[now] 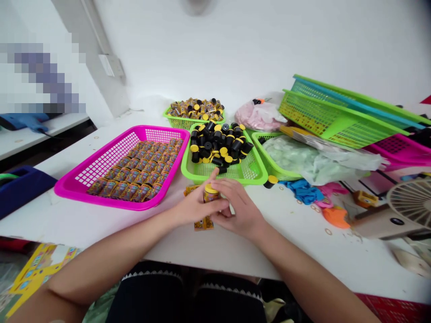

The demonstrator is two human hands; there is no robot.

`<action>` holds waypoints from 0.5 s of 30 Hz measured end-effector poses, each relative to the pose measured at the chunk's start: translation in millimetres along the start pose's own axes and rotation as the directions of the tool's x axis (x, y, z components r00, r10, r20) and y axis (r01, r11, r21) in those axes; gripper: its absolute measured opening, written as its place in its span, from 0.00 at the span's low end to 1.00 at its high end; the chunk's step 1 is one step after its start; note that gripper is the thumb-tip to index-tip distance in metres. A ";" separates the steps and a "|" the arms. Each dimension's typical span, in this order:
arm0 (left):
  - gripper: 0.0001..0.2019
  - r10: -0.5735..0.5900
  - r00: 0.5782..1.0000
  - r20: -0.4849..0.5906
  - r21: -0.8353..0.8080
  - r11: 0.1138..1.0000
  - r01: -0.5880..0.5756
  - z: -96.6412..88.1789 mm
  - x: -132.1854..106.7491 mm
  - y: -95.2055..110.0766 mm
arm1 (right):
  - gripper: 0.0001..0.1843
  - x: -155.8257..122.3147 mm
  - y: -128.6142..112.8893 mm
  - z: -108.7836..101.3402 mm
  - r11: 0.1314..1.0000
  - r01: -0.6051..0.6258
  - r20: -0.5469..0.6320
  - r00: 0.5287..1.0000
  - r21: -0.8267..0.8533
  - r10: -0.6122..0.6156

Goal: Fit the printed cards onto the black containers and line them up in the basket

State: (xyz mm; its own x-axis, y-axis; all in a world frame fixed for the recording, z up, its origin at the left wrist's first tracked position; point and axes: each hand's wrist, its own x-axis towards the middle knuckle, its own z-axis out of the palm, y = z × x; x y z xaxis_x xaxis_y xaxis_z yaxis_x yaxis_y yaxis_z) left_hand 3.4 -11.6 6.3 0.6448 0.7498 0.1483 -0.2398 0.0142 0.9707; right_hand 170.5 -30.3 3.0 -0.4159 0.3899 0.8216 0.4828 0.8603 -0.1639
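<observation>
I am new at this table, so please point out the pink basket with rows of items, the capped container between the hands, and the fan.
Pink basket (72, 193), head view: front left corner of its rim.
Capped container (211, 196), head view: body below the cap.
Fan (412, 202), head view: its round grille.

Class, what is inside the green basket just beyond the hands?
A pile of black canisters, many with yellow caps, lies inside the green basket. Whatever lies beneath that pile is covered.

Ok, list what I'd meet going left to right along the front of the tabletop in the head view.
Dark blue object, large magenta basket, left hand, yellow-capped canister, right hand, loose black canister, crumpled blue item, orange item, fan.
</observation>
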 end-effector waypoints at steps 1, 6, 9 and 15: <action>0.51 -0.012 1.000 0.005 0.024 1.000 0.012 2.7 0.0 -2.6 | 0.34 0.0 -1.6 1.4 1.000 0.010 0.020 1.000 -0.009 -0.010; 0.45 -0.036 0.993 -0.109 0.071 0.997 0.043 9.1 0.9 -4.8 | 0.35 0.5 -2.1 3.3 0.999 0.020 0.004 1.000 -0.051 -0.020; 0.45 -0.083 0.991 -0.106 0.033 0.996 0.086 6.0 1.1 -1.8 | 0.35 0.6 -2.6 4.0 0.999 -0.020 0.006 1.000 -0.025 0.020; 0.45 -0.074 0.996 -0.040 0.022 0.997 0.075 1.6 -1.0 2.8 | 0.36 -0.5 -3.7 4.2 1.000 0.008 0.008 1.000 -0.026 -0.008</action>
State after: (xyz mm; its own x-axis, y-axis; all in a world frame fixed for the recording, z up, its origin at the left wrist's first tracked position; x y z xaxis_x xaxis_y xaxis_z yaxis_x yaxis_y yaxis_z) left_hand 3.3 -13.3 9.1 0.6310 0.7728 0.0681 -0.1743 0.0557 0.9831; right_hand 165.7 -32.2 1.0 -0.4257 0.3860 0.8184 0.4997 0.8543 -0.1429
